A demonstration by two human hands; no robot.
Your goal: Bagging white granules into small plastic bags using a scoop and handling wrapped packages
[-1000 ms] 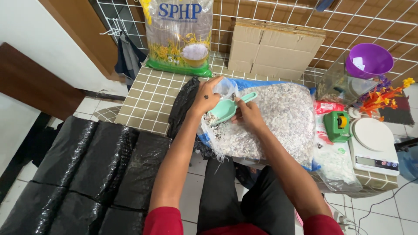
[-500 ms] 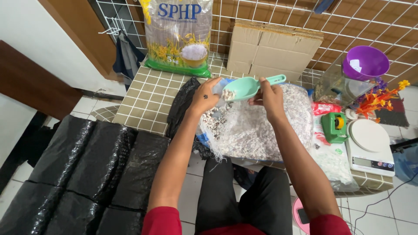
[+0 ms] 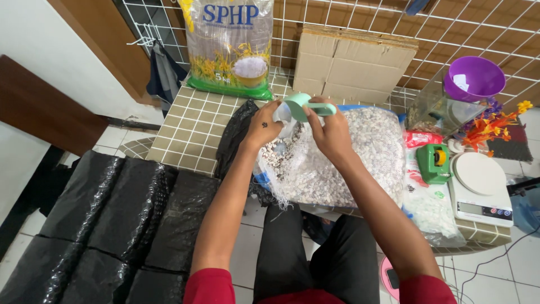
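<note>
Head view: your right hand (image 3: 333,130) grips a mint-green scoop (image 3: 306,106) by its handle, the bowl tipped toward your left hand (image 3: 262,127), which pinches the rim of a small clear bag (image 3: 283,115) to hold it open. Both hands hover over a large clear sack of pale pebbles (image 3: 349,163) lying on the tiled worktop (image 3: 194,126). Right of it sit a green tape dispenser (image 3: 433,162) and a white scale (image 3: 481,188); black bags (image 3: 107,208) lie on the floor at left.

Bare tiled counter (image 3: 197,126) lies open leftward; rice bag (image 3: 230,45), cardboard boxes (image 3: 351,65) apparently block behind.
</note>
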